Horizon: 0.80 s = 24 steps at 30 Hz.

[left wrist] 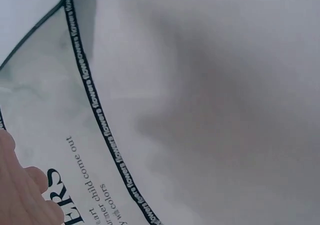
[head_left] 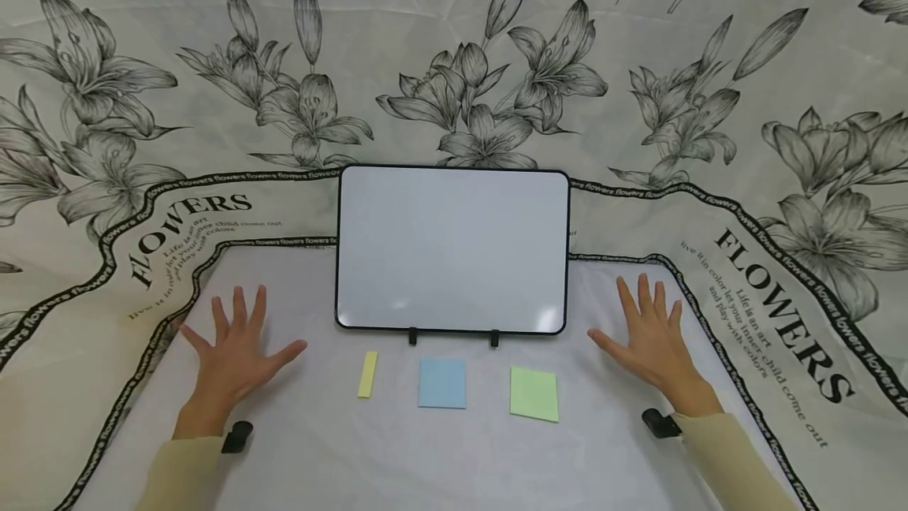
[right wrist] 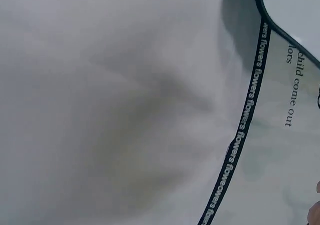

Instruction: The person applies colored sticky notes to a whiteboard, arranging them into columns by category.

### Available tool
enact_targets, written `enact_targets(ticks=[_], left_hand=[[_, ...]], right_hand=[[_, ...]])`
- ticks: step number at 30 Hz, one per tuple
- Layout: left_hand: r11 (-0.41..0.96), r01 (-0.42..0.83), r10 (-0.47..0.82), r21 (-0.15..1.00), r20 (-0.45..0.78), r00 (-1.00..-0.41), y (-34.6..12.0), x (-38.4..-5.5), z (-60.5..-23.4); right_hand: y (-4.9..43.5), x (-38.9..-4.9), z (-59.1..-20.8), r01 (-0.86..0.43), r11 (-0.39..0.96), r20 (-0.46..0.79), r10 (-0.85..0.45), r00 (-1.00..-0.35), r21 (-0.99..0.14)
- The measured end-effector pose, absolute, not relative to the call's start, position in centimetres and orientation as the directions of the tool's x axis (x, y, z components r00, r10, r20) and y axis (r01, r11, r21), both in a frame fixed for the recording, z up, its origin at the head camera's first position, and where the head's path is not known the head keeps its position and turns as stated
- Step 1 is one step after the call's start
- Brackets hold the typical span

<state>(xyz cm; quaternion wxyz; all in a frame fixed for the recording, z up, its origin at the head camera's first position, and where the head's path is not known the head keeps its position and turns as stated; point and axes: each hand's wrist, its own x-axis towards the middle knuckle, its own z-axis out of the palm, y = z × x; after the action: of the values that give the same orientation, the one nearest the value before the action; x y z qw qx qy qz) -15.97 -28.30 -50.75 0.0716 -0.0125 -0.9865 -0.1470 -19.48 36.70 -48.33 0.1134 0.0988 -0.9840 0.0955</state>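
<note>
Both hands are spread with straight fingers and hold nothing. The left hand (head_left: 232, 349) is on the left side of the white cloth, nearest to a narrow yellow sticky note (head_left: 367, 374). On the right side, the right hand (head_left: 651, 337) is nearest to a green sticky note (head_left: 534, 394). Between those two notes lies a blue square sticky note (head_left: 442, 383). Behind the notes stands a small whiteboard (head_left: 454, 251) with a black frame and two black feet. Some fingers (left wrist: 22, 190) show at the lower left of the left wrist view; only fingertips (right wrist: 314, 214) appear in the right wrist view.
A tablecloth (head_left: 284, 432) covers the surface, plain white in the middle, with a black lettered border (head_left: 630, 192) and printed flowers around it. Black wrist cameras sit at both cuffs, the left one (head_left: 237, 437) and the right one (head_left: 660, 423).
</note>
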Motion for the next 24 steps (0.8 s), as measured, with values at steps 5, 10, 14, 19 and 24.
enact_targets(ticks=[5, 10, 14, 19, 24], left_hand=[[0.937, 0.047, 0.002, 0.347, 0.13, -0.992, -26.8, -15.4, -51.0], [0.92, 0.061, 0.011, 0.387, 0.131, -0.991, -25.5, -14.5, -50.9], [0.911, 0.07, 0.016, 0.407, 0.135, -0.991, -24.8, -13.9, -50.7], [0.899, 0.066, 0.001, 0.433, 0.149, -0.989, -24.4, -13.6, -50.5], [0.896, 0.064, -0.003, 0.44, 0.15, -0.989, -24.2, -13.3, -50.3]], right_hand=[[33.7, -19.5, -48.3, -0.245, 0.941, 0.247, -0.186, -0.951, -0.234], [30.2, -19.6, -48.4, -0.281, 0.911, 0.25, -0.209, -0.946, -0.301], [27.9, -19.6, -48.2, -0.314, 0.888, 0.266, -0.23, -0.936, -0.336], [25.8, -19.2, -47.7, -0.367, 0.862, 0.296, -0.27, -0.916, -0.35], [24.2, -18.9, -47.6, -0.426, 0.832, 0.333, -0.313, -0.89, -0.357]])
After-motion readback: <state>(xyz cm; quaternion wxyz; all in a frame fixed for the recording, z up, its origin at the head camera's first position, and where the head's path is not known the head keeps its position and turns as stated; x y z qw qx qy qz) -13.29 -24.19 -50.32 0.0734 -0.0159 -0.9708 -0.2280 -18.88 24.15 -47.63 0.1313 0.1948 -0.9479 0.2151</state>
